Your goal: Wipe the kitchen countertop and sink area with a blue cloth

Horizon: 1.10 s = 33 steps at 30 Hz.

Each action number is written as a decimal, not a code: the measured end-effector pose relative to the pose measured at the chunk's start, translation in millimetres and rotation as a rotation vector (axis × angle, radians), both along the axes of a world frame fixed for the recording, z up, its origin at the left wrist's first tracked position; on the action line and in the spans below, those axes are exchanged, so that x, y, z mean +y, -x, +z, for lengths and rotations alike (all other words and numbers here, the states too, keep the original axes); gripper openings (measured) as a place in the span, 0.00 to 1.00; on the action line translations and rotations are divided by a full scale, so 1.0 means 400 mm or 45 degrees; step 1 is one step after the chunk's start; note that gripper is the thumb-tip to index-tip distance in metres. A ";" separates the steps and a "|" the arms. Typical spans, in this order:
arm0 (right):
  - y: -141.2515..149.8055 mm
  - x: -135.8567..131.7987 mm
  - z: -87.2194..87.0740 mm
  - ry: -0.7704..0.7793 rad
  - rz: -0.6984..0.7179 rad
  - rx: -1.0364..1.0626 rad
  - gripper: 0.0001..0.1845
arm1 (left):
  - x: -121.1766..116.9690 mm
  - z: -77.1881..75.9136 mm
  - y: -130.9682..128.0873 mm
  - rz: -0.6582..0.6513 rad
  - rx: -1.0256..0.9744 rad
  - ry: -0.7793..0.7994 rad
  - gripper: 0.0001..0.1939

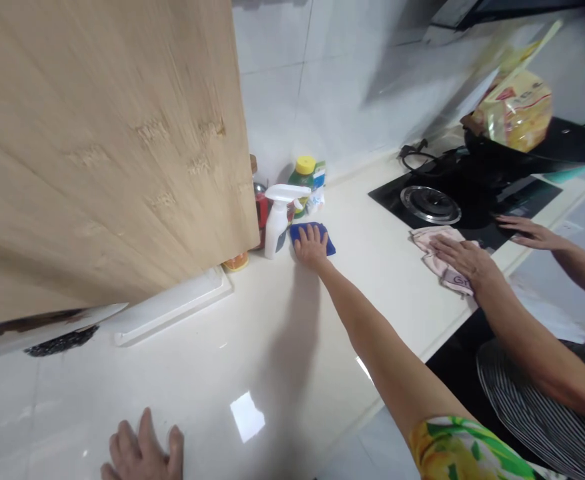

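Note:
My right hand [312, 247] is pressed down on a folded blue cloth [330, 246] on the white countertop [207, 367], fingers over its top. Just left of it stands a white spray bottle [275, 230], upright. Behind the cloth are a green bottle with a yellow cap [305, 165] and a small blue-and-white packet [318, 190]. At the bottom left my left hand [145, 450] rests on the counter with its fingers spread, holding nothing; the frame edge cuts off its wrist.
A large wooden board [112, 133] rises at left, a knife [97, 313] below it. On the right another person's hand [465, 257] presses a pink cloth [452, 275] beside the black cooktop [487, 207]. A wok [572, 143] with a yellow bag [522, 117] stands behind.

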State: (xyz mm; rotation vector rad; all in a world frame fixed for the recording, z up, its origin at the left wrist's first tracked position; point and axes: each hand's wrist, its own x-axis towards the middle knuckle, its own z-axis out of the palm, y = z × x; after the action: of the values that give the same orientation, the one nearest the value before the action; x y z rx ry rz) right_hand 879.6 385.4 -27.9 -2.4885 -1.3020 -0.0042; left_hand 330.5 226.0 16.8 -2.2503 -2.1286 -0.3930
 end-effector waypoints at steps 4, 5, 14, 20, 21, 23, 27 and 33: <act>-0.028 0.038 0.003 -0.026 -0.038 0.085 0.33 | 0.004 0.001 -0.003 0.031 0.001 0.020 0.36; -0.030 0.040 0.003 -0.040 -0.040 0.095 0.33 | 0.004 0.001 -0.004 0.030 0.002 0.026 0.37; 0.044 -0.098 -0.009 0.005 0.055 -0.086 0.32 | -0.010 0.011 -0.011 -0.009 -0.031 0.007 0.36; 0.194 -0.306 0.002 0.021 0.178 -0.184 0.32 | -0.019 0.007 0.002 -0.020 -0.058 0.008 0.35; 0.227 -0.342 0.005 0.021 0.198 -0.184 0.32 | -0.021 0.006 0.005 -0.028 -0.067 0.001 0.35; 0.299 -0.411 0.010 0.027 0.230 -0.176 0.32 | -0.025 0.004 0.011 -0.036 -0.095 -0.007 0.35; 0.462 -0.526 0.024 0.050 0.295 -0.143 0.33 | -0.034 0.000 0.018 -0.029 -0.164 0.028 0.34; 0.716 -0.652 0.035 0.072 0.450 -0.173 0.33 | -0.039 -0.028 0.037 -0.055 -0.272 0.056 0.34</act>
State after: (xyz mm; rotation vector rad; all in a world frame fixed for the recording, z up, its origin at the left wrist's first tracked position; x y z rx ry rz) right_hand 593.3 124.4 -14.1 -2.3015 -1.8059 -0.0549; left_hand 315.7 210.6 5.8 -2.3802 -2.2077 -0.6199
